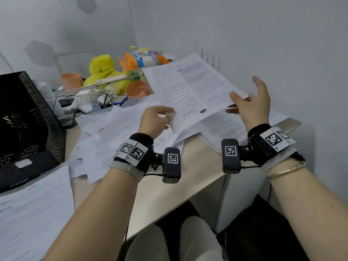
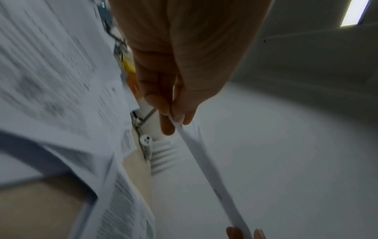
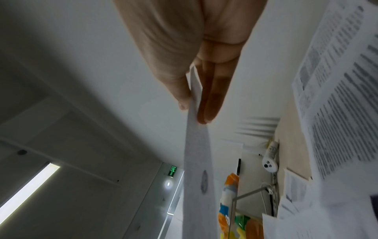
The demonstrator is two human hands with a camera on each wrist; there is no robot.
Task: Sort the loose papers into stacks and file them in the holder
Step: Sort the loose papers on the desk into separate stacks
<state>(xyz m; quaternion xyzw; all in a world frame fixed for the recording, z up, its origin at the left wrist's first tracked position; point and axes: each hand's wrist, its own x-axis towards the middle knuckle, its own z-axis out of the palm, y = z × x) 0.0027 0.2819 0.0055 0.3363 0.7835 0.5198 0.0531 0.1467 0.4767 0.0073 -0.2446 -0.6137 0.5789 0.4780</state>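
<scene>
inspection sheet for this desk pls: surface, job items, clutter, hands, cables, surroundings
Surface: beige desk, back half buried under loose papers.
Job's things: printed sheet held above the desk; black mesh file holder at left, another sheet in front of it.
Clutter: yellow plastic bag, orange snack pack, two orange cups.
Grippers: left hand pinches the sheet's near corner; right hand pinches its right edge.
Cables: thin black lead from the wrist camera.
Surroundings: white walls behind and right.
</scene>
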